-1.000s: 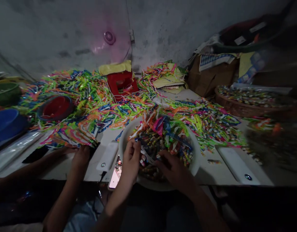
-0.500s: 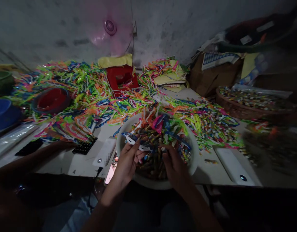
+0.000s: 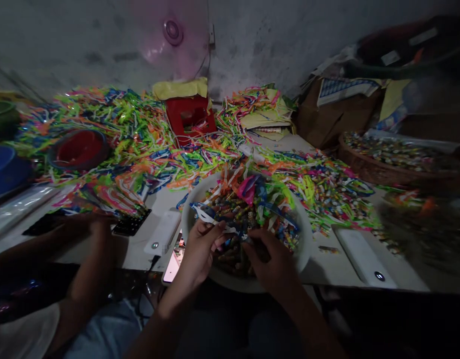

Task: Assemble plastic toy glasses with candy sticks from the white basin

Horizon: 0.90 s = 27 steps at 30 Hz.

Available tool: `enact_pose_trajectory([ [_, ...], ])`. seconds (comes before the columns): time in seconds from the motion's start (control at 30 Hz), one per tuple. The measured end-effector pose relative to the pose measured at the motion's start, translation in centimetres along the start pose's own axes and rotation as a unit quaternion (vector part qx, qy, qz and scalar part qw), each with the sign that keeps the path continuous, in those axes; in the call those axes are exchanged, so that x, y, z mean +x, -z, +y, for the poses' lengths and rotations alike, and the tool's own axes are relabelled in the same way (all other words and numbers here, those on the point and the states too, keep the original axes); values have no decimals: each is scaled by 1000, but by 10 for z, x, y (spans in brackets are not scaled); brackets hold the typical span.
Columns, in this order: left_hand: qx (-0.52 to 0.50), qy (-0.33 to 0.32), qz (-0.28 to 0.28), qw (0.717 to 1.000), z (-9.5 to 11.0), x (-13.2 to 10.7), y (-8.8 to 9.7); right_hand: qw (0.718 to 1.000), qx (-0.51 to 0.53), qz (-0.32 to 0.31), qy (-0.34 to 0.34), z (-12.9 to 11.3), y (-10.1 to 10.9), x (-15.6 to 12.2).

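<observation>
Above a large pale basin, my left hand is closed on blue-and-white plastic strips, pinched between thumb and fingers. The strips stick out past the fingers on both sides. My right hand is closed too, its thumb and index finger pinched at the strips' right end, where a small piece is too dim to make out. Under both hands the basin holds many small multicoloured tube-like pieces. Toward its far side lie bright strips, among them a pink piece.
A heap of coloured plastic strips covers the back of the table. A red stool-like frame stands amid it. White flat devices lie at the table edge, with a lit phone beside the basin. At left, a co-worker's arms reach over a black perforated block.
My right hand has come up to the right end of the strips, closer to my left hand. At left, a co-worker's second arm has come into view. The view has shifted slightly.
</observation>
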<state>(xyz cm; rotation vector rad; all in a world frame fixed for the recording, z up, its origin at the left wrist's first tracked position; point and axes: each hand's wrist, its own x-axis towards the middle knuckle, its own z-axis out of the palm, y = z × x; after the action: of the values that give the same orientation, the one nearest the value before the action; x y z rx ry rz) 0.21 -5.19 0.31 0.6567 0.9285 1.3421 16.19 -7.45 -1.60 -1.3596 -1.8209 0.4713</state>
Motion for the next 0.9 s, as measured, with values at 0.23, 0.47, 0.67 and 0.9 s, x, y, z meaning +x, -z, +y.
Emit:
enact_pose_trajectory([
  [0.23, -5, -12, 6, 1000, -1, 2, 0, 1000, -13, -3, -1, 3, -4, -1],
  [0.47, 23, -21, -14, 999, -1, 0, 0, 995, -32, -90, -15, 1, -3, 1],
  [0.67, 36, -52, -13, 998, -4, 1, -1, 986, -9, -156, -50, -9, 9, 7],
  [0.9, 60, -44, -9, 997, -7, 1, 1, 983, 17, -180, -43, -5, 9, 7],
])
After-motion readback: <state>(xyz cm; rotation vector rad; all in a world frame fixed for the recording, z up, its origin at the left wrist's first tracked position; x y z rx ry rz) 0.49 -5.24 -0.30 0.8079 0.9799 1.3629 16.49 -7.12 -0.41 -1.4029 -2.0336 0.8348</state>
